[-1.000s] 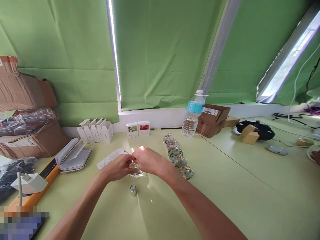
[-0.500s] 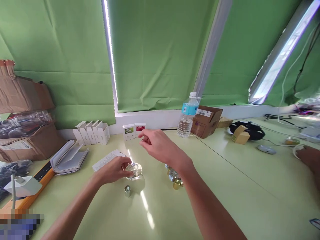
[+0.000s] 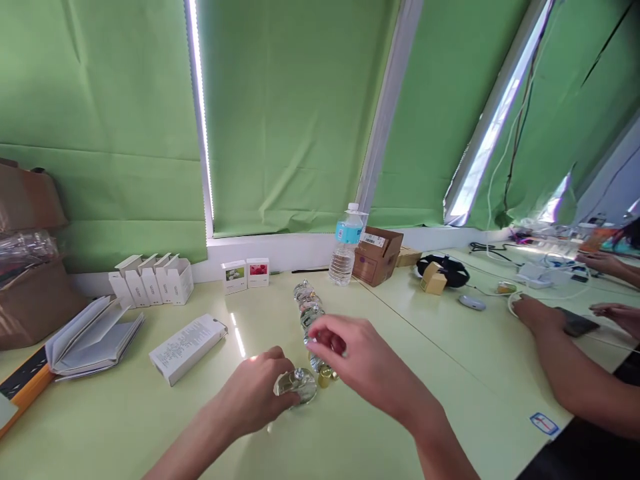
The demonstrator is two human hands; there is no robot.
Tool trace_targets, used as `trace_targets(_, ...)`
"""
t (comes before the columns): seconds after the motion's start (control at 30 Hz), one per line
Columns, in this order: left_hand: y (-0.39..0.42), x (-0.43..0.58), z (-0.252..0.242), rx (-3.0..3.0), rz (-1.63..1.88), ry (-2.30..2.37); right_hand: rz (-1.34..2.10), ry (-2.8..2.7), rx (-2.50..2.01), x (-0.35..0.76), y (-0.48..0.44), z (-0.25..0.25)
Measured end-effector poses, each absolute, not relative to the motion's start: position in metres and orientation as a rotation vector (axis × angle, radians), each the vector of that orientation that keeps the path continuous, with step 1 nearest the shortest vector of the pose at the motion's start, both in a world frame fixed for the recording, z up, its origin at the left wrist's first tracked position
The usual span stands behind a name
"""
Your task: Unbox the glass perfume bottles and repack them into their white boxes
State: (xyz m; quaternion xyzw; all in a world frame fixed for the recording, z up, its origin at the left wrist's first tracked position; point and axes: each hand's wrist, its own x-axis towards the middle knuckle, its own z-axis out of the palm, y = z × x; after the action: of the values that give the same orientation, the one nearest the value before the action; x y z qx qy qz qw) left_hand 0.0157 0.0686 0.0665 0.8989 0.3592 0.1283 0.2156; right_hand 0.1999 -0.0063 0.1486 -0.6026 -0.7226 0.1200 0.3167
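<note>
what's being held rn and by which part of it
The left hand holds a clear glass bottle by its body. The right hand hovers by the row of glass bottles, nothing visible in it.

You face green blinds filling the upper frame, bright light along their edges, above a white windowsill at mid-frame.
</note>
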Motion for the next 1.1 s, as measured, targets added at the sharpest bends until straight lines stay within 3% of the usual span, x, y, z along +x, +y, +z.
trace_targets(0.37, 0.049, 0.056, 0.044, 2.525, 0.487, 0.983, 0.425, -1.713, -1.811, 0.256, -0.06, 0.009)
trace_targets(0.7, 0.037, 0.084, 0.033, 2.876, 0.644, 1.023, 0.419, -1.537, -1.875, 0.24, -0.056, -0.007)
trace_targets(0.87, 0.044, 0.059, 0.054, 2.805, 0.822, 1.074, 0.299, -1.477, -1.925, 0.235, -0.047, -0.015)
trace_targets(1.1, 0.073, -0.043, 0.091, 2.378, 0.202, 1.47, 0.334, -1.398, -1.884, 0.238, -0.047, -0.033)
